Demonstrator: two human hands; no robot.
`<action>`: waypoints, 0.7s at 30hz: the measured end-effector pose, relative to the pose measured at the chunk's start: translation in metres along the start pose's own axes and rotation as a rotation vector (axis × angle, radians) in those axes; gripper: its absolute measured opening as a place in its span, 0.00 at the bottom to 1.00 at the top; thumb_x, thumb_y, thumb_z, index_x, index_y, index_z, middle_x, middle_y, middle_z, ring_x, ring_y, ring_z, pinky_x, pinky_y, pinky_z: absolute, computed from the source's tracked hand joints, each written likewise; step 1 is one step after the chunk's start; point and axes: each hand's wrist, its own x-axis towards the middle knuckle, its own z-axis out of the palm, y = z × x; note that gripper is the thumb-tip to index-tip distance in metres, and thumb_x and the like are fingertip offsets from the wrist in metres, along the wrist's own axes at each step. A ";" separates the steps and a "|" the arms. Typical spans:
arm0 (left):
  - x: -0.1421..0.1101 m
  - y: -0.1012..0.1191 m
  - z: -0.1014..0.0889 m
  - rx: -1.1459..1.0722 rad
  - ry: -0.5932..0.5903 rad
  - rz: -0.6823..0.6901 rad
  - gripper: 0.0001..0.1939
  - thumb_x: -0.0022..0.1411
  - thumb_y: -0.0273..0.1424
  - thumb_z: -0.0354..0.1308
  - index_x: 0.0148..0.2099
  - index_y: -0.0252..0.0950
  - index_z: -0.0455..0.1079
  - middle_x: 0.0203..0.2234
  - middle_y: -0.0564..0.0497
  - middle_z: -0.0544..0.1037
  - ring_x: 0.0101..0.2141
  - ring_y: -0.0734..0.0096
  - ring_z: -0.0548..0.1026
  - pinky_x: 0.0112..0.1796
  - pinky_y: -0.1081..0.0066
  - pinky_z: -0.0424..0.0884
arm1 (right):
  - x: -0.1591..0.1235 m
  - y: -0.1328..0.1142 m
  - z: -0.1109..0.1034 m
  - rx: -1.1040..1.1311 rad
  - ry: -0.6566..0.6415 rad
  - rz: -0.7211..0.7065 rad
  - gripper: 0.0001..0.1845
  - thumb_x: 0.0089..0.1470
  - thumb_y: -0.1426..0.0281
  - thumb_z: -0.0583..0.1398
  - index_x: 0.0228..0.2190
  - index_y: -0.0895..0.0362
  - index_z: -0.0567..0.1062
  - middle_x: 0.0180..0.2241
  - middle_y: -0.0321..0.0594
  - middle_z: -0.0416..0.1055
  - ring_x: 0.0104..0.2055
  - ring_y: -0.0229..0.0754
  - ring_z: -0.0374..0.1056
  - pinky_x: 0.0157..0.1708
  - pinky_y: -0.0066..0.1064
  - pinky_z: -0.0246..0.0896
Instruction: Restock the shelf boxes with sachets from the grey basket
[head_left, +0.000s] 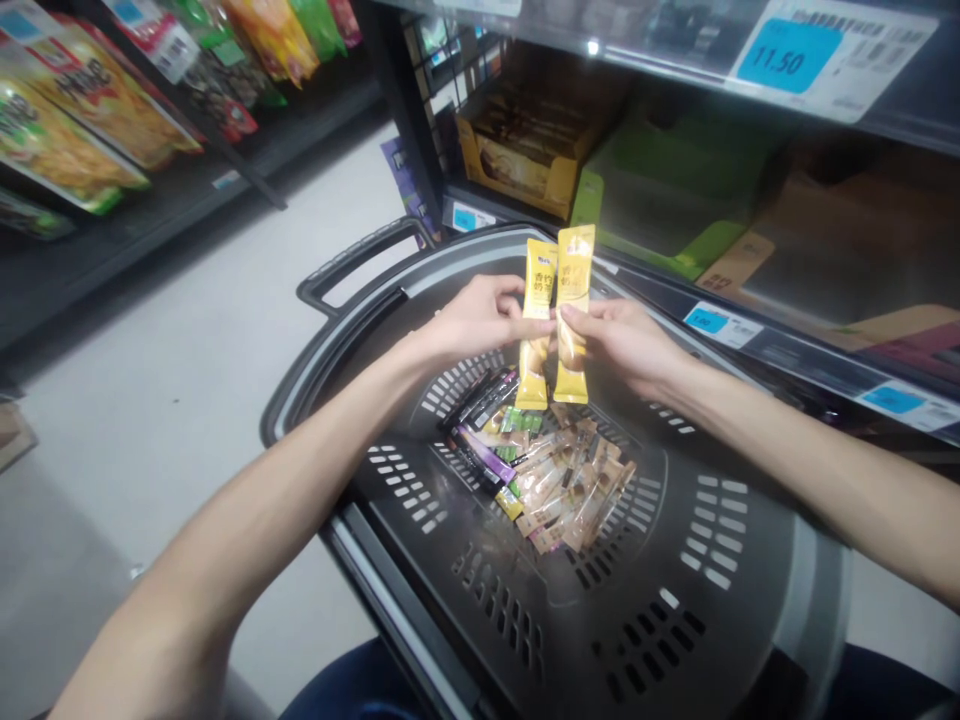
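Two yellow milk tea stick packets are held upright side by side over a dark shopping basket [622, 620]. My left hand [480, 318] pinches the left milk tea packet [534, 375], its thumb lying across the front. The right milk tea packet [574, 270] is gripped by my right hand [619, 335], thumb in front and fingers behind. Below both hands, a pile of stick packets [559, 490] lies on the basket's bottom, mostly brown, with some black, purple, green and yellow ones.
A shelf on the right holds a yellow carton [514, 165] and a green box [675, 170], with price tags [724, 322] along its edge. Bagged snacks [82, 100] hang at the upper left. The basket's handle [360, 265] sticks out over the pale floor [150, 370].
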 end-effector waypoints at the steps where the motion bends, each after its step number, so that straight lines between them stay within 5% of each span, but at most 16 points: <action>1: 0.000 -0.001 0.000 0.004 0.000 0.002 0.22 0.51 0.36 0.75 0.46 0.32 0.76 0.25 0.52 0.76 0.23 0.79 0.68 0.26 0.76 0.59 | 0.000 0.000 0.000 -0.002 0.010 0.001 0.16 0.55 0.59 0.70 0.25 0.58 0.80 0.23 0.38 0.75 0.24 0.35 0.66 0.28 0.29 0.65; 10: 0.001 -0.002 0.000 -0.046 -0.029 0.009 0.22 0.55 0.35 0.72 0.50 0.31 0.76 0.25 0.50 0.78 0.24 0.76 0.72 0.28 0.74 0.67 | 0.001 -0.002 0.001 0.046 0.066 0.045 0.09 0.54 0.65 0.71 0.32 0.58 0.84 0.31 0.42 0.81 0.27 0.35 0.71 0.27 0.28 0.68; 17: 0.000 -0.001 0.000 -0.045 -0.053 0.027 0.23 0.56 0.32 0.70 0.52 0.30 0.75 0.28 0.48 0.81 0.27 0.73 0.77 0.32 0.73 0.72 | -0.003 -0.001 0.001 0.021 0.101 0.002 0.15 0.44 0.65 0.76 0.35 0.57 0.85 0.37 0.44 0.82 0.34 0.40 0.76 0.34 0.32 0.73; 21: -0.003 0.006 0.001 -0.078 -0.085 0.035 0.23 0.57 0.31 0.69 0.54 0.28 0.74 0.29 0.48 0.81 0.27 0.74 0.77 0.31 0.74 0.71 | -0.002 0.000 0.001 0.015 0.101 -0.017 0.15 0.44 0.64 0.76 0.32 0.58 0.84 0.31 0.42 0.81 0.30 0.38 0.73 0.28 0.28 0.69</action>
